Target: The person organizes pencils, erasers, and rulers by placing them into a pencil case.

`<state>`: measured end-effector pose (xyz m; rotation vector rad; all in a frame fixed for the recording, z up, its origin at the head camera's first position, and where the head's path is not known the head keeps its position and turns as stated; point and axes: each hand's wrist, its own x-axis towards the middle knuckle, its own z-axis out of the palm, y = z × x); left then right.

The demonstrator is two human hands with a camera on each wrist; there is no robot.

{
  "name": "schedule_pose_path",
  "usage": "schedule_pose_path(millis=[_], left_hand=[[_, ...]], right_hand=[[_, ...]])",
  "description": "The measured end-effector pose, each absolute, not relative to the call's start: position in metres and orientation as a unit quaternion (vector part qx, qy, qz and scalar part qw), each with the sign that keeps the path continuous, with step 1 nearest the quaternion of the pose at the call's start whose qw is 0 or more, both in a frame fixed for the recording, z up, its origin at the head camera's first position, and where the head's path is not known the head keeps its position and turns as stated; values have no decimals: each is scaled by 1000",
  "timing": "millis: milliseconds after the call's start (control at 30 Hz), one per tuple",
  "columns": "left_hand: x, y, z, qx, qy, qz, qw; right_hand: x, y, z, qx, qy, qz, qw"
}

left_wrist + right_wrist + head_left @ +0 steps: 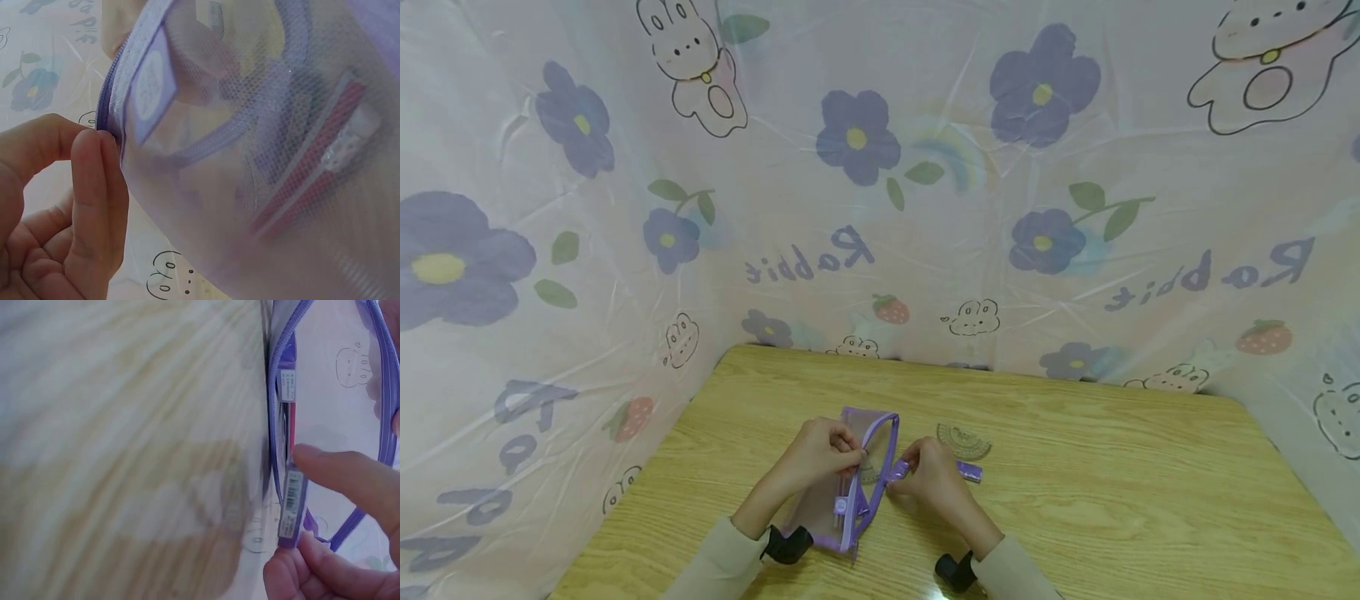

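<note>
A mesh pencil pouch with purple zipper edging [891, 442] lies on the table with its mouth spread apart. My left hand [826, 450] pinches one zipper edge; in the left wrist view its fingers [100, 187] grip that rim. Between thumb and finger of my right hand [932, 475] is a small purple block with a barcode label [292, 506], held at the pouch's mouth. Through the mesh show red pencils [312, 150], one with a whitish end. Another purple piece with a white label [287, 381] is inside the pouch.
A clear protractor [964, 442] lies on the wooden table [1112, 492], just beyond my right hand. Beside it is a shiny purple piece [970, 472]. A printed curtain [925, 233] with flowers and rabbits hangs around the table's back and sides.
</note>
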<state>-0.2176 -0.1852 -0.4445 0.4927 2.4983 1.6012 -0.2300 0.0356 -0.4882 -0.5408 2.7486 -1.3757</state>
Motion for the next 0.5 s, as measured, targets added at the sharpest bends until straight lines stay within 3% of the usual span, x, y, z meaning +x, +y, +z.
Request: schedule_pose_path(millis=[500], left_hand=[[-218,-186,-443,166,826,534,65]], right_hand=[[-235,26,-491,-186,887,-421,-22]])
